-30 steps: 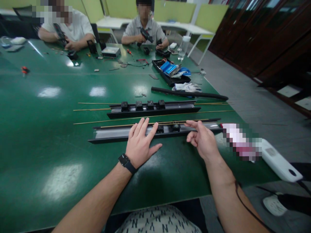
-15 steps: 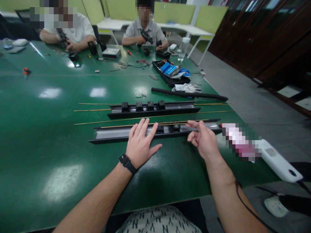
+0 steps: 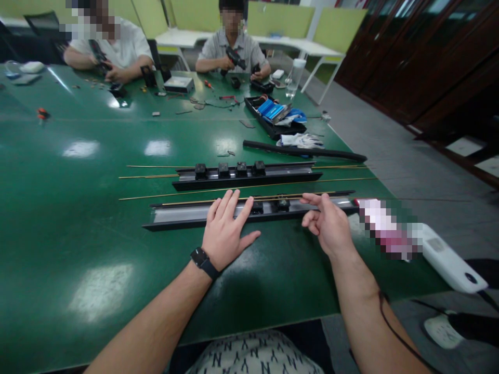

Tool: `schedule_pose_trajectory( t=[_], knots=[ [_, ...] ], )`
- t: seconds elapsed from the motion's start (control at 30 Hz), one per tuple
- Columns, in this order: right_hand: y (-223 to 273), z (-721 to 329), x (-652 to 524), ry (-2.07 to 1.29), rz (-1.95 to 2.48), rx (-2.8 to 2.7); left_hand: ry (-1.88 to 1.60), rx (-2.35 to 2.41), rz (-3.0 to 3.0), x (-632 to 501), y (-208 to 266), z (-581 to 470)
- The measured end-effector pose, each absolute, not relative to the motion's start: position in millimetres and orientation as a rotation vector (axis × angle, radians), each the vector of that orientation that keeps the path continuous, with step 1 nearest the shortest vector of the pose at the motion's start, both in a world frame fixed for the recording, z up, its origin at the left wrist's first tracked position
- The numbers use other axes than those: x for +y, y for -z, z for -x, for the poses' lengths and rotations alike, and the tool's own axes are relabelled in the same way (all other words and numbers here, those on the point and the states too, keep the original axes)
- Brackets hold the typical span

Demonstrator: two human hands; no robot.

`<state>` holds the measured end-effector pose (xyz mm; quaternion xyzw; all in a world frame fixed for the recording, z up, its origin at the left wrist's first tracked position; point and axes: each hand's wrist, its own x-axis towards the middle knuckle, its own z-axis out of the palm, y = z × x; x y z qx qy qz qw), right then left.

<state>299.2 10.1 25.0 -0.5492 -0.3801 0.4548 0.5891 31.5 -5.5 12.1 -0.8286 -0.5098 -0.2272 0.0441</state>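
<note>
1. Desk [image 3: 128,291]: green, glossy; a smooth top could let parts slide if either hand pushes unevenly.
2. Near channel [image 3: 179,214]: black sides, silvery floor; lies lengthwise across the desk in front of the person, under the left fingers; downward pressure on one edge might tip or skew it.
3. Far channel [image 3: 298,174]: just beyond the near one, roughly parallel, four black blocks in its left and middle part; a long reach could knock it.
4. Left hand [image 3: 230,223]: grip released, palm down, fingers spread wide; lies across the near channel, fingertips at its back edge by the rod, seemingly touching; nothing clasped.
5. Right hand [image 3: 328,223]: grip about half open, two fingers stretched to the rod's right part, the others loosely curled; cannot tell whether it pinches the rod or only touches it.
6. Two dark blocks [image 3: 283,203] show in the near channel between the hands, one partly hidden; a bump could shift them.
7. Thin brass rod [image 3: 191,202]: along the near channel's back edge; could roll off or bend if the fingers press unevenly; a loose rod [image 3: 171,195] lies between the channels, easily snagged.
</note>
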Motion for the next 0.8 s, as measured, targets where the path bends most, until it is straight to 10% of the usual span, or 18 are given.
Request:
schedule_pose_trajectory(
  t=[0.8],
  knots=[
    [-25.6,-298.7,9.8,-1.041,1.291,-0.892,0.709,-1.590,2.524,-5.3,-12.7,-34.1]
  ],
)
